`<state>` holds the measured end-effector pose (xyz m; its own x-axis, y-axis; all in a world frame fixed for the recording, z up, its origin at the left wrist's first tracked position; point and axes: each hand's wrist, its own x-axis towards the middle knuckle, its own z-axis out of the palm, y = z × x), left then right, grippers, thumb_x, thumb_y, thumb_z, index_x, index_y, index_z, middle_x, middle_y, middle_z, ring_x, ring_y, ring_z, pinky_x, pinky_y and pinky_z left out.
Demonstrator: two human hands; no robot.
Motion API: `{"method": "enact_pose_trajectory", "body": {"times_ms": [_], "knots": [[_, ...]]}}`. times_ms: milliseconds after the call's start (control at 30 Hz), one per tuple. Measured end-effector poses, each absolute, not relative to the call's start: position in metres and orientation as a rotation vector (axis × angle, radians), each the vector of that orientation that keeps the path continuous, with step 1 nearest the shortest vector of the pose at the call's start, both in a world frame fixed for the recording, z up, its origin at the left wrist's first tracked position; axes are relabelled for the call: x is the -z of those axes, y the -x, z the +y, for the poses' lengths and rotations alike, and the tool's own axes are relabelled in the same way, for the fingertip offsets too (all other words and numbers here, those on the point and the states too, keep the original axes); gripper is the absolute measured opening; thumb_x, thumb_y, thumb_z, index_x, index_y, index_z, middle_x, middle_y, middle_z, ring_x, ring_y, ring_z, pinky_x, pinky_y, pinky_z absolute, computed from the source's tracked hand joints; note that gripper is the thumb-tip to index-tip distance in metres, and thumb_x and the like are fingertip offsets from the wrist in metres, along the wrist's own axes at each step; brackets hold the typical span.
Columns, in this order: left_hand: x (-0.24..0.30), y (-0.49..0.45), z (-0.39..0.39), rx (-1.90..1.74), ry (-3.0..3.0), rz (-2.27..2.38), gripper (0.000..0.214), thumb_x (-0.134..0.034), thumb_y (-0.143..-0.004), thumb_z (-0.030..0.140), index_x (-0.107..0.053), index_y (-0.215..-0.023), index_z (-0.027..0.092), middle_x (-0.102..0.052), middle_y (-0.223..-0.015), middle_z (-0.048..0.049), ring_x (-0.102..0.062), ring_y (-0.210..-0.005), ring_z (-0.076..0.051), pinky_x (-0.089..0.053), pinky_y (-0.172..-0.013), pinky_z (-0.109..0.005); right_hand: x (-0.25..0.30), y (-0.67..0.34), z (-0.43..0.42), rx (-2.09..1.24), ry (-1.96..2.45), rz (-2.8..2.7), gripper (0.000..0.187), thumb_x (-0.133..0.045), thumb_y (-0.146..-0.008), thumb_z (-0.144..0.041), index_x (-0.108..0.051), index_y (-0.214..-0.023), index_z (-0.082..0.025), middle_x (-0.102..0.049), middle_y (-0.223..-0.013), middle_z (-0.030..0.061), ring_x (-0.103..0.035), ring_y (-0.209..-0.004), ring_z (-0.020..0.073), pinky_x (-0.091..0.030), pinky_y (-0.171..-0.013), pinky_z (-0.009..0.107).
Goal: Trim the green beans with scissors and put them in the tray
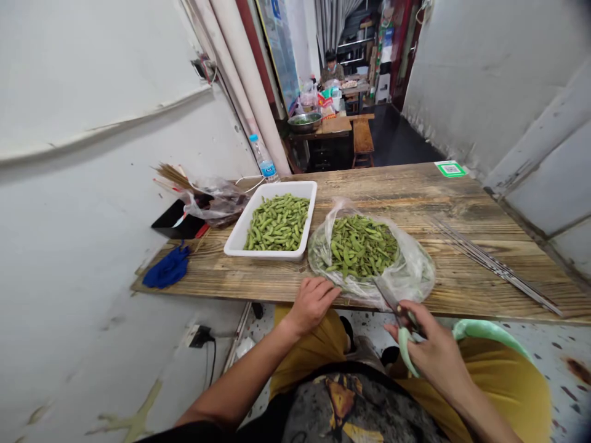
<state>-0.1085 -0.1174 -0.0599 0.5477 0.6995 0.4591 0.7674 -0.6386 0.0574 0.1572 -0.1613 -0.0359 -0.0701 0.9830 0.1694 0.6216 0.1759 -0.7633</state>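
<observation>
My right hand [431, 344] is wrapped round the pale green handles of a pair of scissors [392, 301]. Their metal blades point up and left, with the tips at the near edge of a clear plastic bag [413, 264]. The bag lies opened out on the table, full of green edamame pods [360, 246]. At the table's near edge, left of the scissors, my left hand [314, 304] has its fingers curled together beside the bag; what they hold, if anything, is hidden. A white plastic tray [229, 245] of edamame pods [279, 224] stands left of the bag.
Metal skewers [498, 264] lie at right on the wooden table [462, 209]. A water bottle [265, 161], a black box [173, 218] and a blue cloth [167, 267] are at left. Below the table sits a green-rimmed bucket [492, 329]. A person [331, 71] sits far back.
</observation>
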Motion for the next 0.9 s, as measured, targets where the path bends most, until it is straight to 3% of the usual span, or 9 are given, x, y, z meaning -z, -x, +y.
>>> {"method": "enact_pose_trajectory", "body": {"times_ms": [100,233,433,633,767,900], "knots": [[0.058,0.107,-0.106,0.623,2.550,-1.398,0.032,-0.042,-0.091,0.020,-0.055,-0.119,0.023,-0.060,-0.119,-0.0074,-0.046,-0.111,-0.021,-0.030,-0.090,-0.037,0.044,-0.146,-0.150,-0.678,1.538,-1.816,0.034,-0.057,-0.079,-0.040,-0.058,-0.107,-0.020,-0.068,-0.072,0.0021,-0.063,-0.061,0.0160,-0.049,-0.059,0.023],[0.044,0.111,-0.088,0.458,2.623,-1.335,0.035,-0.040,-0.089,0.014,-0.054,-0.118,0.026,-0.054,-0.128,-0.0049,-0.039,-0.121,-0.023,-0.024,-0.095,-0.041,0.056,-0.139,-0.138,-0.569,1.675,-1.897,0.036,-0.055,-0.080,-0.036,-0.056,-0.112,-0.019,-0.070,-0.081,0.0043,-0.066,-0.064,0.0191,-0.049,-0.059,0.026],[0.025,0.114,-0.070,0.263,2.647,-1.234,0.023,-0.045,-0.083,0.010,-0.061,-0.094,0.024,-0.058,-0.110,-0.0050,-0.041,-0.117,-0.022,-0.017,-0.103,-0.045,0.082,-0.147,-0.137,-0.213,1.730,-2.093,0.037,-0.051,-0.078,-0.023,-0.057,-0.114,-0.017,-0.071,-0.080,0.0073,-0.067,-0.068,0.0242,-0.049,-0.059,0.030],[-0.001,0.116,-0.051,0.279,2.854,-1.077,0.015,-0.049,-0.086,0.020,-0.062,-0.082,0.023,-0.064,-0.092,-0.0007,-0.045,-0.113,-0.021,-0.007,-0.106,-0.049,0.075,-0.153,-0.125,-0.274,1.610,-2.065,0.035,-0.048,-0.075,-0.019,-0.059,-0.109,-0.016,-0.071,-0.080,0.0067,-0.067,-0.069,0.0216,-0.049,-0.060,0.028],[-0.030,0.114,-0.031,0.193,2.967,-0.989,0.022,-0.043,-0.088,0.020,-0.064,-0.079,0.020,-0.064,-0.071,0.0005,-0.054,-0.083,-0.016,-0.016,-0.102,-0.044,0.046,-0.153,-0.105,-0.318,1.681,-1.924,0.035,-0.049,-0.075,-0.024,-0.059,-0.108,-0.019,-0.070,-0.074,0.0033,-0.065,-0.062,0.0200,-0.046,-0.055,0.027],[-0.066,0.109,-0.013,0.263,2.963,-0.996,0.026,-0.040,-0.090,0.023,-0.064,-0.081,0.018,-0.064,-0.071,-0.0007,-0.053,-0.073,-0.014,-0.030,-0.086,-0.032,0.001,-0.158,-0.080,-0.277,1.688,-1.738,0.034,-0.055,-0.072,-0.027,-0.062,-0.104,-0.020,-0.070,-0.074,0.0034,-0.064,-0.060,0.0197,-0.045,-0.056,0.027]]}}
